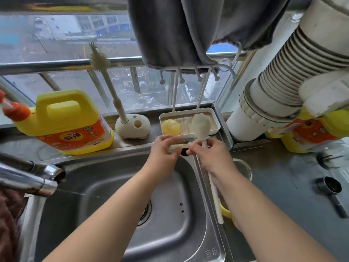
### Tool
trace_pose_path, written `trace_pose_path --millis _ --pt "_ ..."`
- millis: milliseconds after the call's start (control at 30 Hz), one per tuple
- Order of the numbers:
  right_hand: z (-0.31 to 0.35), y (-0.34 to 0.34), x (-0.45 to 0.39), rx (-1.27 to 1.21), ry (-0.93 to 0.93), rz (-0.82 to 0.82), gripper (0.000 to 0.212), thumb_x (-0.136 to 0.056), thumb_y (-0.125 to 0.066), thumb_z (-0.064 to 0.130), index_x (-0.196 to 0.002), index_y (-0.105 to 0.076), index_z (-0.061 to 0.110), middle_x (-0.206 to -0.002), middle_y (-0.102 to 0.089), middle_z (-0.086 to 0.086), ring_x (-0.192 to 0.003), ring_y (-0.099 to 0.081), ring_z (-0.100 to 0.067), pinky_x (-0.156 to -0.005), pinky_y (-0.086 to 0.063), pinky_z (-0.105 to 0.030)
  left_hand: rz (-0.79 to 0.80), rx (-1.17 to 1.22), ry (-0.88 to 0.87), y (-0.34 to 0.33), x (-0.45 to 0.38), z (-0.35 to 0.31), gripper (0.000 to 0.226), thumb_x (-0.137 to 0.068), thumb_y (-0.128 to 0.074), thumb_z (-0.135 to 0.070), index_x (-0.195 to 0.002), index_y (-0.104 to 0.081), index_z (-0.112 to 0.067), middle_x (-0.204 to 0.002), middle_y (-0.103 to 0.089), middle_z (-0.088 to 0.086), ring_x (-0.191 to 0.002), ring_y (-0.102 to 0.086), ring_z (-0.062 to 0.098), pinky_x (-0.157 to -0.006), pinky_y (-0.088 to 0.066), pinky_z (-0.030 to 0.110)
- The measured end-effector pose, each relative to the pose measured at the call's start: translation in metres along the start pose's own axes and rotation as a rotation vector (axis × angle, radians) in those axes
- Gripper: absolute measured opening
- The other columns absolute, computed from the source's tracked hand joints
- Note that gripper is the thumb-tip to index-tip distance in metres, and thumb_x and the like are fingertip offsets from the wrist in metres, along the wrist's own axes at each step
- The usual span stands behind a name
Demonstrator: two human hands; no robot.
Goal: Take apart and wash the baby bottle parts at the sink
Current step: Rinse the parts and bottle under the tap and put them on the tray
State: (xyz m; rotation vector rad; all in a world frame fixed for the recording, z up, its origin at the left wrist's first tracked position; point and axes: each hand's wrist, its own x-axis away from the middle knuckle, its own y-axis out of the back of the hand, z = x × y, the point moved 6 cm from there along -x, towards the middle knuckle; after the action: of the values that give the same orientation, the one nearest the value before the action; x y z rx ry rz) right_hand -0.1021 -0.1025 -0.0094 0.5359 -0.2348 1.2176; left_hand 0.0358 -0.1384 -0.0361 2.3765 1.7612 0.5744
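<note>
Both hands meet above the back rim of the steel sink (113, 208). My left hand (163, 148) pinches a thin whitish tube-like part (174, 147) that lies level between the hands. What the part is exactly I cannot tell. My right hand (209, 156) grips a sponge bottle brush (201, 123) around its neck, head upward. The brush's long white handle (215, 197) runs down along my right forearm. The fingertips of my right hand also touch the near end of the thin part. No bottle body is visible.
Behind the hands stands a white tray (216, 127) with a yellow round sponge (171, 126). A silicone brush (98, 57) stands in its holder (133, 127), beside a yellow detergent jug (69, 121). The faucet (32, 176) is at left. On the right counter are a glass bowl (244, 169) and a black cup (329, 186).
</note>
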Motion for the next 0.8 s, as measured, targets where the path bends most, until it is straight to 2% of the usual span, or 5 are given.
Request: trace_pose_path --millis 100,267,433,567,800 --pt "0.007 0.009 -0.020 0.005 -0.019 -0.156 0.011 -0.073 -0.075 0.018 -0.075 -0.065 0.014 -0.070 -0.070 0.000 -0.058 -0.057 -0.010 -0.059 -0.041 -0.026 -0.143 0.038 0.069 0.013 -0.007 -0.008 0.029 -0.095 -0.054 -0.019 -0.124 -0.057 -0.021 -0.119 -0.045 -0.001 -0.087 -0.050 -0.003 -0.081 -0.041 0.017" --pt "0.005 -0.003 -0.063 -0.006 -0.086 -0.214 0.003 -0.079 -0.066 0.014 -0.081 -0.064 0.015 -0.084 -0.070 -0.001 -0.065 -0.055 -0.013 -0.053 -0.038 -0.024 -0.165 0.066 0.148 0.028 0.010 0.008 0.019 -0.095 -0.053 -0.018 -0.111 -0.062 -0.023 -0.099 -0.064 0.006 -0.073 -0.056 0.008 -0.053 -0.043 0.010" --pt "-0.022 -0.033 -0.089 0.018 -0.217 -0.216 0.026 -0.077 -0.069 0.016 -0.102 -0.065 0.009 -0.096 -0.071 -0.008 -0.073 -0.056 -0.024 -0.061 -0.048 -0.032 -0.145 -0.006 0.185 0.038 0.031 0.032 0.018 -0.094 -0.054 -0.013 -0.105 -0.063 -0.023 -0.098 -0.065 -0.003 -0.085 -0.058 0.003 -0.062 -0.042 0.007" --pt "-0.031 -0.042 -0.091 0.033 -0.218 -0.211 0.021 -0.085 -0.065 0.019 -0.104 -0.062 0.010 -0.083 -0.071 -0.001 -0.074 -0.058 -0.019 -0.079 -0.051 -0.034 -0.143 -0.026 0.215 0.047 0.040 0.044 0.016 -0.094 -0.055 -0.015 -0.102 -0.063 -0.026 -0.097 -0.065 -0.007 -0.091 -0.060 0.006 -0.067 -0.042 0.012" --pt "-0.014 -0.036 -0.066 0.095 -0.105 -0.196 0.018 -0.086 -0.061 0.021 -0.100 -0.066 0.012 -0.088 -0.072 -0.003 -0.080 -0.062 -0.023 -0.075 -0.051 -0.038 -0.096 0.018 0.214 0.041 0.049 0.045 0.016 -0.094 -0.054 -0.016 -0.095 -0.061 -0.031 -0.097 -0.067 -0.003 -0.090 -0.063 0.015 -0.065 -0.045 0.020"
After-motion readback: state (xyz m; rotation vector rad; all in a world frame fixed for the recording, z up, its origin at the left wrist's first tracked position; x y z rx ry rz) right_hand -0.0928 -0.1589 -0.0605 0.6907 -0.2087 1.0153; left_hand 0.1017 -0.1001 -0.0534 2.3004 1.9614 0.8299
